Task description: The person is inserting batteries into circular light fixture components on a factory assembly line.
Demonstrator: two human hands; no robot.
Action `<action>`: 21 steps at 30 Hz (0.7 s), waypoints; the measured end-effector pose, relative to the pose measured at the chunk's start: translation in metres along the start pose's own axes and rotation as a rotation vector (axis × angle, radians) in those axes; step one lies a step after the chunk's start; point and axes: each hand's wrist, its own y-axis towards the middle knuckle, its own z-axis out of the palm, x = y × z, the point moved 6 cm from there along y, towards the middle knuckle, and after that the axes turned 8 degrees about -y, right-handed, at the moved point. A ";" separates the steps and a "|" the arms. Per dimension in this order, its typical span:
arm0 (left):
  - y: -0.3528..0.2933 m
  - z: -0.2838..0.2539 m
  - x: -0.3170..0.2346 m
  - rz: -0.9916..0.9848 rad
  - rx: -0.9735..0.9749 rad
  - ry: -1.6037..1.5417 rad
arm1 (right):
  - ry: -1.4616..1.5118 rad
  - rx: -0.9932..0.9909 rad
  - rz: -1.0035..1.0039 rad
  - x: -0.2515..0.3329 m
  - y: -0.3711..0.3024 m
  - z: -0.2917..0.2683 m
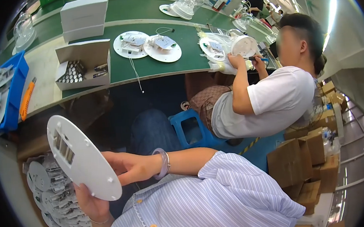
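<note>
A round white plastic base plate [81,156] is held up in front of me, tilted, with small pegs near its rim. In its battery compartment [63,148] lie several cylindrical batteries. My left hand [91,201] grips the lower edge, its fingers partly hidden behind the plate. My right hand [131,167] holds the right edge, with the fingers behind it and the thumb at the rim. On the green bench ahead, an open cardboard box [84,78] contains several batteries. Right of it lie two white discs [131,44] with circuit boards and wires, one overlapping the other.
A blue bin [18,93] of white parts stands at the left, beside an orange utility knife [27,99]. Stacked white discs [55,198] fill the lower left. To the right, a co-worker [269,94] works on a similar disc near a blue stool [193,129] and cardboard boxes [297,164].
</note>
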 end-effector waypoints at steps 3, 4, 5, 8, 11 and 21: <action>0.001 0.017 -0.003 0.030 0.030 0.069 | 0.016 -0.099 -0.020 0.017 -0.003 -0.015; -0.001 0.005 -0.009 0.062 0.021 0.132 | -0.002 -0.129 -0.043 0.030 -0.005 -0.017; -0.001 -0.003 -0.012 0.078 -0.016 0.117 | 0.026 -0.131 -0.019 0.038 -0.008 -0.015; 0.003 -0.008 -0.011 0.068 -0.047 0.089 | -0.180 -0.037 -0.029 0.037 -0.006 -0.007; 0.008 0.000 -0.004 -0.016 0.089 -0.033 | -0.247 -0.182 0.022 0.012 -0.004 -0.014; -0.016 0.004 0.048 -0.759 -0.058 -0.638 | 0.058 -0.157 -0.078 0.002 0.006 -0.042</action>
